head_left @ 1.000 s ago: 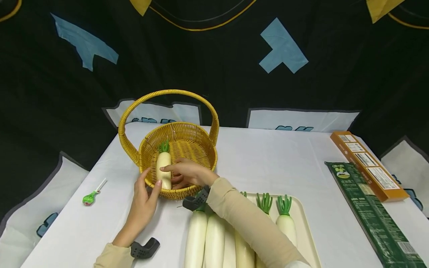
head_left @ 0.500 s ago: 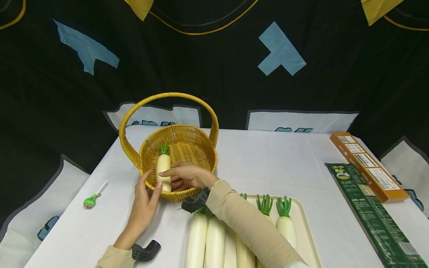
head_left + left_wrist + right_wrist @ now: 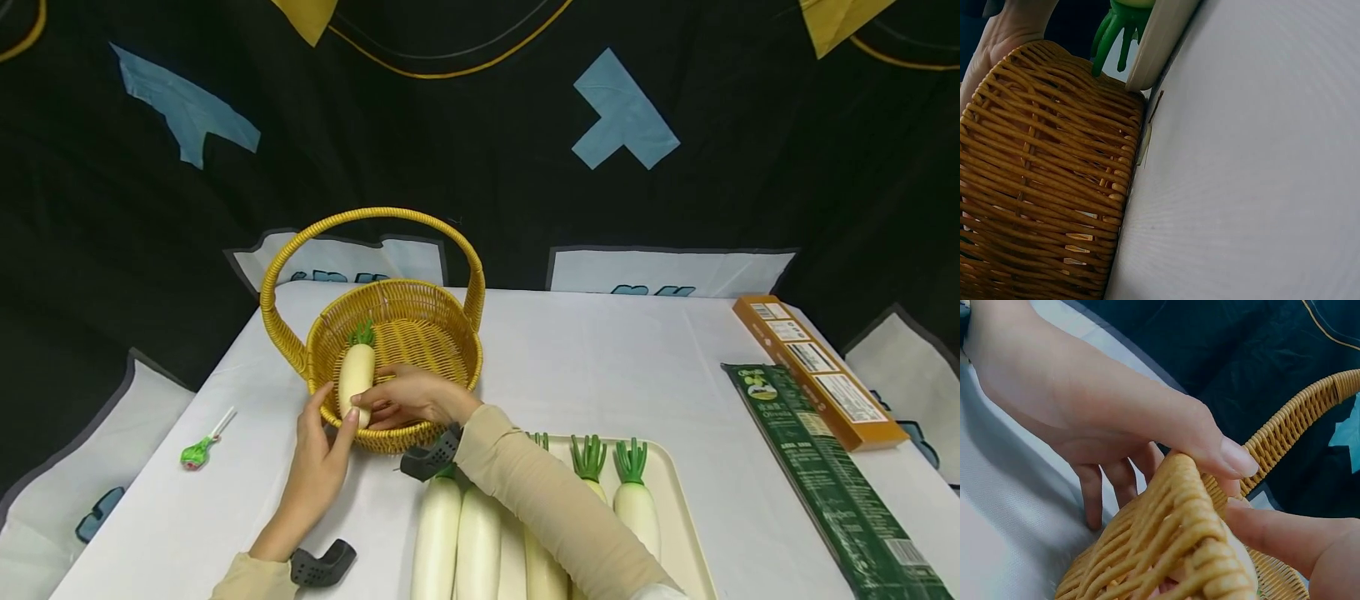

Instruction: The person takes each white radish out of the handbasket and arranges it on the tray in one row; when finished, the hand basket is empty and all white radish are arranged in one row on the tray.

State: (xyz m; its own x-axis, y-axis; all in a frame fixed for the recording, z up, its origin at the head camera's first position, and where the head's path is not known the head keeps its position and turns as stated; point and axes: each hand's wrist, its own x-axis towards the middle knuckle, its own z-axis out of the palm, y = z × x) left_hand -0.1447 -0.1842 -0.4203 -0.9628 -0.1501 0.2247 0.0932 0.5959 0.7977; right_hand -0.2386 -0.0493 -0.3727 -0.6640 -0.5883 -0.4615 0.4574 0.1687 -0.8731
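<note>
A white radish with green leaf stubs lies inside the yellow wicker basket, tilted against its left side. My right hand reaches over the front rim and holds the radish low down, thumb on top, other fingers partly hidden. At the left front of the rim is my left hand, its thumb near the radish's lower end. In the right wrist view the left hand straddles the rim, with its fingers outside the wicker. The left wrist view shows mostly the basket's outer wall.
Several more radishes lie on a cream tray at the front, partly under the right arm. A green-wrapped lollipop lies at left. At right are a green packet and an orange box.
The radish has tilted and shifted slightly left in the basket, its lower end swinging right relative to its top. The right thumb has slid a little lower along it. The left hand stays at the rim.
</note>
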